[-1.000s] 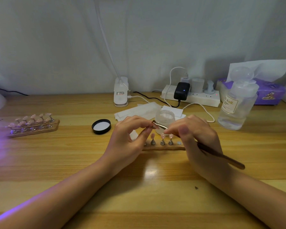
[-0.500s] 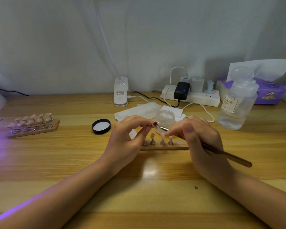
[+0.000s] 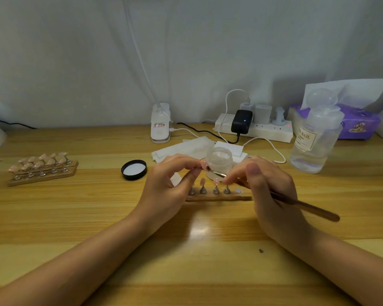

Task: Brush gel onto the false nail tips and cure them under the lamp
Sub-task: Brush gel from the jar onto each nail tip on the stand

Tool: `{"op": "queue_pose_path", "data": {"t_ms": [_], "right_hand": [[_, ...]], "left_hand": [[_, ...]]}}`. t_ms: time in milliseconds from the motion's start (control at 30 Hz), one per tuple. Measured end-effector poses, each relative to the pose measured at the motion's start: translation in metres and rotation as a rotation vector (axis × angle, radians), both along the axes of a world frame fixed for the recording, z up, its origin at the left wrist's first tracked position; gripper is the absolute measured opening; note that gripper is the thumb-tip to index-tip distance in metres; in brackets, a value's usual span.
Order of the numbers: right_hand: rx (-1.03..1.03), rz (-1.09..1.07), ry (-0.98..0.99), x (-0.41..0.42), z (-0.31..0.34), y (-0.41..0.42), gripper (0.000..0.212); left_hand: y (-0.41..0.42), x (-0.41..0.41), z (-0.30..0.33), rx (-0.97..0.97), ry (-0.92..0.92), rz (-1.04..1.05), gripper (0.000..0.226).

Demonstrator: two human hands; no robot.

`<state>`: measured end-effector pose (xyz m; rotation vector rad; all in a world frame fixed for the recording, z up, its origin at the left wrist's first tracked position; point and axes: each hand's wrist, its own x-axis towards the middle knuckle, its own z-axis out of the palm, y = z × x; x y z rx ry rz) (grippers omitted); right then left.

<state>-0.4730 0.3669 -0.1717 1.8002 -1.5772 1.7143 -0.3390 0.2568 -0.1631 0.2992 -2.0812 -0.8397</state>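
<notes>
Now her left hand [image 3: 170,186] pinches a pink nail tip [image 3: 203,165]; the right hand [image 3: 268,191] grips the brush [image 3: 305,206], bristles touching it.

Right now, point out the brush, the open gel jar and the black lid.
brush [image 3: 307,206], head view, on the brown handle.
open gel jar [image 3: 220,161], head view, on its frosted side wall.
black lid [image 3: 134,170], head view, on its white inner liner.

Bare table [image 3: 208,250] lower centre of frame allows passage. Obstructions: jar [image 3: 219,161] and black lid [image 3: 134,170] centre, bottle [image 3: 314,138] right, nail stand [image 3: 42,171] left.
</notes>
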Motion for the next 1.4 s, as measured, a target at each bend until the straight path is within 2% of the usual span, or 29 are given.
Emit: {"op": "queue_pose_path", "data": {"t_ms": [200,367,533,767,867,967,1100,1200,1400], "right_hand": [[-0.018,0.000,-0.094,-0.0005,0.0032,0.0037,0.036],[-0.017,0.003,-0.029,0.0003,0.0031,0.0011,0.037],[-0.002,0.000,-0.111,-0.0024,0.0022,0.0017,0.029],[-0.064,0.021,0.101,-0.0007,-0.0007,-0.0010,0.051],[-0.067,0.002,0.133,-0.0016,-0.0025,-0.0011,0.055],[-0.047,-0.016,0.084,-0.0029,-0.0026,-0.0014,0.047],[0.011,-0.027,-0.083,-0.0052,-0.0011,0.0001,0.033],[-0.006,-0.025,-0.048,-0.0053,-0.0006,-0.0003,0.032],[-0.097,-0.002,0.122,-0.0042,-0.0031,-0.0026,0.054]], "left_hand": [[0.0012,0.0004,0.0009,0.011,0.005,0.011,0.026],[0.0020,0.0006,0.0010,0.021,0.005,0.007,0.013],[0.0023,0.0004,0.0005,0.079,0.011,-0.007,0.010],[0.0011,0.0002,0.0012,0.067,0.026,-0.011,0.013],[0.0011,0.0011,0.0012,0.067,0.031,-0.011,0.018],[0.0014,0.0010,0.0009,0.074,0.025,-0.001,0.016],[0.0017,0.0009,0.0008,0.080,0.017,0.012,0.012],[0.0015,-0.0001,0.0016,0.077,0.011,0.012,0.013],[0.0019,0.0012,0.0022,0.071,0.006,0.013,0.018]]}}
